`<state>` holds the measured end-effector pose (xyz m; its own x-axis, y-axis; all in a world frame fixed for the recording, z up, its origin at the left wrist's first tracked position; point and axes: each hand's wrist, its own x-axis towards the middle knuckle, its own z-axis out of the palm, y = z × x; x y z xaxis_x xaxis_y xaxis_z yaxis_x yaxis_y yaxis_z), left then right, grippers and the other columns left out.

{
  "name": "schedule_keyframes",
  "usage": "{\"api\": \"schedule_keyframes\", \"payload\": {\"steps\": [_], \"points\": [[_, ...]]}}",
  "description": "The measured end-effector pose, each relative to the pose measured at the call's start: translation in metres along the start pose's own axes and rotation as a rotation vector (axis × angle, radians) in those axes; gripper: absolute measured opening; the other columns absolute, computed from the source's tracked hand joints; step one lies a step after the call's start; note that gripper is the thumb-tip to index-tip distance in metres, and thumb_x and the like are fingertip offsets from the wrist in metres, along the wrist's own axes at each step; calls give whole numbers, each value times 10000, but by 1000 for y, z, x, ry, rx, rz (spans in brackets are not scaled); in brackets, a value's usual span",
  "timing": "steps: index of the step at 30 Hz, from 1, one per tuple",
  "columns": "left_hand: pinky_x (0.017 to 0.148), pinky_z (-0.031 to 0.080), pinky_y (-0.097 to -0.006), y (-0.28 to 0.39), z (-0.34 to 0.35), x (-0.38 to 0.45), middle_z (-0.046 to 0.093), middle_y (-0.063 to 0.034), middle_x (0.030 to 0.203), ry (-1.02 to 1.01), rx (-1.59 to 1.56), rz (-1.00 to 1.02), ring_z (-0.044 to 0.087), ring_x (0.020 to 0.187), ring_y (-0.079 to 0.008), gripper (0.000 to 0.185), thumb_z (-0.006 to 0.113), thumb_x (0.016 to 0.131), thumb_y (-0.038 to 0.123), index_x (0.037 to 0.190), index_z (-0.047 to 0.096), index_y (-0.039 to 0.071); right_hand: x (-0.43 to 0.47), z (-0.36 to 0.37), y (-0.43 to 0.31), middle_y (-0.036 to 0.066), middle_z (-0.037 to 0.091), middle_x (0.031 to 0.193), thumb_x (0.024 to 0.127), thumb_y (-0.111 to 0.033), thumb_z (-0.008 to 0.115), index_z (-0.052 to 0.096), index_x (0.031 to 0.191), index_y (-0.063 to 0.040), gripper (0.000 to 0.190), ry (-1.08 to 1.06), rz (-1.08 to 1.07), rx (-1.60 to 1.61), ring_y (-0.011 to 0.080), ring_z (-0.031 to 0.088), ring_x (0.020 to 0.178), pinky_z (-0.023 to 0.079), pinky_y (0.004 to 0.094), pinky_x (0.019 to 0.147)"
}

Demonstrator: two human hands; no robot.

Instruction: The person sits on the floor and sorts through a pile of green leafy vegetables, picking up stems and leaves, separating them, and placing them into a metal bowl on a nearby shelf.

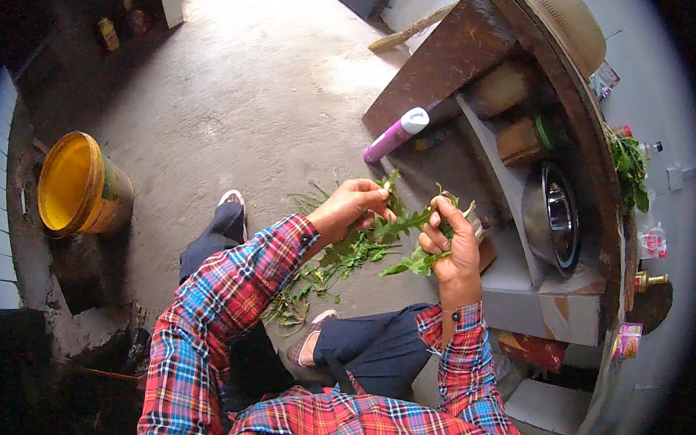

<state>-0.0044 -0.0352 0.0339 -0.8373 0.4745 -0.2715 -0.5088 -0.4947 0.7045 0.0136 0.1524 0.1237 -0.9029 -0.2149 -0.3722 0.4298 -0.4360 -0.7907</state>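
In the middle of the head view my left hand pinches a jagged green leaf between thumb and fingertips. My right hand is closed around a small bunch of leafy greens, whose lobed leaves stick out towards the left hand. The hands are a short distance apart, and a long leaf spans much of the gap between them. Below, on the concrete floor, lies a loose pile of greens with thin stems, partly hidden by my left forearm and the held leaves.
A purple spray can with a white cap stands on the floor ahead. At right is a wooden cabinet with a metal basin on its shelf; more greens hang over its top. A yellow bucket stands left. My shoes flank the pile.
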Motion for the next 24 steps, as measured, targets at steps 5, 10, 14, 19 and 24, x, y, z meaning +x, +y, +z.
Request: {"api": "schedule_keyframes", "payload": {"steps": [5,10,14,19,24], "points": [[439,300,-201,-11,-1,1,541,19,707,-14,116,25,421,525,-43,184,603,893,255,896,568,74,6,1,10,13,587,683,885,-169,592,605,886,-75,95,52,-1,-10,46,312,392,215,203,373],[452,300,-206,-11,3,0,496,42,687,7,172,31,414,540,-38,191,616,887,258,886,573,73,5,0,14,20,591,690,887,-165,596,589,895,-88,79,120,-78,-80,39,333,407,227,194,377],[496,358,-224,-20,1,3,536,34,730,100,333,122,465,594,-54,209,613,893,253,931,592,49,0,11,21,32,595,692,892,-149,593,569,926,-97,66,149,-161,-150,37,342,412,233,189,377],[587,422,-242,-19,3,4,582,13,786,155,395,224,526,694,-71,228,611,894,239,973,608,25,-5,18,24,38,596,684,901,-131,580,554,923,-89,55,191,-303,-275,27,352,431,244,186,396],[462,340,-221,-8,0,2,499,40,643,222,82,196,434,531,-49,193,613,892,208,940,589,23,-36,21,48,45,588,778,893,-81,584,502,908,-54,88,-11,-1139,-1165,133,583,690,470,277,631]]}}
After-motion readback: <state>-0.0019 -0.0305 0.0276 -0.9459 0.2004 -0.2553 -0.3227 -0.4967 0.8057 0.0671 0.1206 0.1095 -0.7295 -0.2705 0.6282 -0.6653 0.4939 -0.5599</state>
